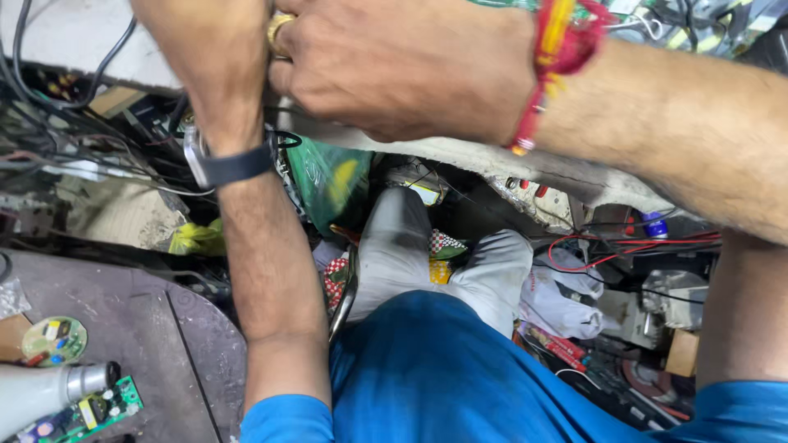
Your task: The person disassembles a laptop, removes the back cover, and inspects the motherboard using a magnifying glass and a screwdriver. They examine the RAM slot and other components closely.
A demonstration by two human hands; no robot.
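The person sits with both arms lifted up high, close to the camera, so the two hands meet at the top of the view. The left hand (209, 49) is mostly cut off by the top edge, and I cannot tell how its grip stands or if it has anything in it. A dark watch (234, 164) sits on that wrist. The right hand (402, 66) is curled over, with a gold ring (279, 33) on one finger, and it presses right against the left hand. The fingers bend inward, but what is inside them is hidden, so I cannot tell what that grip has hold of. A red and yellow thread band (554, 57) is tied on the right wrist. Whatever the hands work on is tucked between them, up at the top, out of sight. The arms are up like this because the work sits on the edge of the pale table (525, 168) just under the hands. Below, the person wears a blue shirt (460, 369) and grey trousers (402, 246). On the dark low table (148, 328) to the left lie a small round green board (53, 340), a long green board (90, 410) and a white lamp base (49, 394), put aside within easy reach. Red wires (624, 246) hang on the right, and a green bag (328, 176) hangs under the pale table.
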